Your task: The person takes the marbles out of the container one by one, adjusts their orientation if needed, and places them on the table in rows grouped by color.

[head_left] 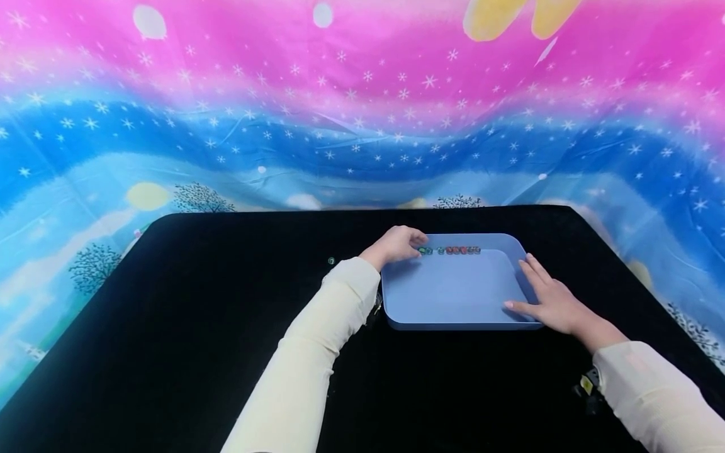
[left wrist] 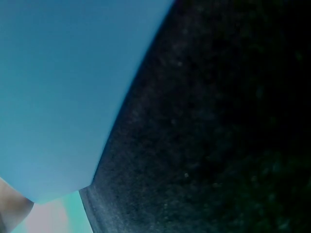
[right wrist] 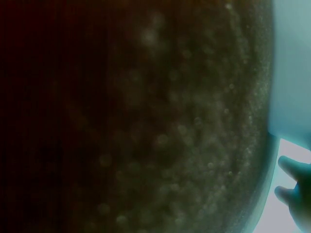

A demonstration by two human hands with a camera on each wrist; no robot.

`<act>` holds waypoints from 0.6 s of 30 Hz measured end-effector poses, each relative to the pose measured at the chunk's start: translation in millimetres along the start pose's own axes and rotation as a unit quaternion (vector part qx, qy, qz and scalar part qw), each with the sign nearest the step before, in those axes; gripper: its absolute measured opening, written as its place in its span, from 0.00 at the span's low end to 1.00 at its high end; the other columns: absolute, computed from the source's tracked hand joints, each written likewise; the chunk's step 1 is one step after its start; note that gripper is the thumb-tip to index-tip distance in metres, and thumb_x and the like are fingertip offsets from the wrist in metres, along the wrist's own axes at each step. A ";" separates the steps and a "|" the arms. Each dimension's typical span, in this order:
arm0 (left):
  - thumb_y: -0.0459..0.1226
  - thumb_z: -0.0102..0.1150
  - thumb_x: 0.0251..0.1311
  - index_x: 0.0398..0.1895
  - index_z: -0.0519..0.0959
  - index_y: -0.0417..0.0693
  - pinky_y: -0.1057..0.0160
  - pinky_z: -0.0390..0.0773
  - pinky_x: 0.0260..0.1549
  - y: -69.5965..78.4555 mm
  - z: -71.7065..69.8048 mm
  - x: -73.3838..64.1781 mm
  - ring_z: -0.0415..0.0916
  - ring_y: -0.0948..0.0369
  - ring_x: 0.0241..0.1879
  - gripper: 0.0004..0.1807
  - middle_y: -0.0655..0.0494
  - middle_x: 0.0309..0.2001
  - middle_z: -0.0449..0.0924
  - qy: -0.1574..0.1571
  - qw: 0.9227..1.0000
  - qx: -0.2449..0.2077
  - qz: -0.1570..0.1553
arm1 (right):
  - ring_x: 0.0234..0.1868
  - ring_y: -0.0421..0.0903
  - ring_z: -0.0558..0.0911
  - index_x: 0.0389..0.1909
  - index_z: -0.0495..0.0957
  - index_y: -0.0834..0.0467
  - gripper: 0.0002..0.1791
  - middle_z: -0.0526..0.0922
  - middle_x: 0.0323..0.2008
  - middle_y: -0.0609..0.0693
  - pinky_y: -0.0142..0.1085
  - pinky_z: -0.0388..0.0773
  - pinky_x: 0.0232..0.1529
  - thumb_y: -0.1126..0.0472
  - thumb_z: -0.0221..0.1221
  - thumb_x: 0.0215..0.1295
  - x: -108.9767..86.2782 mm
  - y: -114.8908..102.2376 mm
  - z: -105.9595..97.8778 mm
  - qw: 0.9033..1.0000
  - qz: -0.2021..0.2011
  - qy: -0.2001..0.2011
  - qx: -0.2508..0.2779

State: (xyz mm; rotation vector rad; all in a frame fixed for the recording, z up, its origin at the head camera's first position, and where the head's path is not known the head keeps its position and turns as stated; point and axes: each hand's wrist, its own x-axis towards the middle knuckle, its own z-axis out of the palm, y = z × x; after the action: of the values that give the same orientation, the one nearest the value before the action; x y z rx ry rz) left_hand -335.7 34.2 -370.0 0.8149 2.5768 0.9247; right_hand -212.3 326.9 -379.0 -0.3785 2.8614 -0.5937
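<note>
A shallow blue-grey tray lies on the black table. Along the inside of its far wall runs a row of small round marbles, green at the left and mostly reddish further right. My left hand reaches over the tray's far left corner, its bent fingertips at the leftmost green marble; whether they pinch it is too small to tell. On the right side, my right hand rests against the tray's wall with fingers spread and thumb over the inside. Both wrist views mostly show black cloth and the tray's outer wall.
One more marble lies on the black tablecloth, left of the tray and beyond the left sleeve. A pink and blue snowflake backdrop hangs behind the table's far edge. Dark wrist gear shows by the right sleeve.
</note>
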 end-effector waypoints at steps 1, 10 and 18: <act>0.32 0.57 0.52 0.52 0.72 0.47 0.73 0.70 0.39 0.2 0.0 0.5 0.70 0.66 0.47 0.21 0.58 0.49 0.73 -0.001 1.000 0.002 0.000 | 0.60 0.67 0.39 0.64 0.34 0.66 0.51 0.26 0.63 0.63 0.64 0.45 0.48 0.41 0.52 0.55 -0.1 0.1 0.0 1.000 0.000 0.000 0.000; 0.33 0.56 0.54 0.53 0.71 0.50 0.73 0.70 0.39 2.8 0.6 0.8 0.69 0.67 0.47 0.21 0.60 0.50 0.72 -0.005 0.999 0.032 0.005 | 0.60 0.67 0.38 0.64 0.33 0.66 0.51 0.25 0.63 0.63 0.64 0.45 0.48 0.41 0.52 0.55 -0.4 -1.7 -0.8 1.000 -0.003 0.002 0.003; 0.35 0.55 0.54 0.52 0.72 0.54 0.70 0.70 0.39 3.6 2.3 1.0 0.69 0.68 0.47 0.20 0.63 0.49 0.72 -0.011 0.998 0.066 -0.005 | 0.60 0.67 0.38 0.64 0.33 0.66 0.51 0.26 0.63 0.63 0.64 0.45 0.48 0.42 0.52 0.55 -0.9 -2.1 -1.2 1.000 -0.004 -0.001 0.005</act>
State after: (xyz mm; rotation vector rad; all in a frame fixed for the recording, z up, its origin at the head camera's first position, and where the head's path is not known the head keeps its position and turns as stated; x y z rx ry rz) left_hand -334.0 38.2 -369.4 0.8422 2.6420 0.7440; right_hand -211.2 325.7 -376.9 -0.3903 2.8559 -0.6078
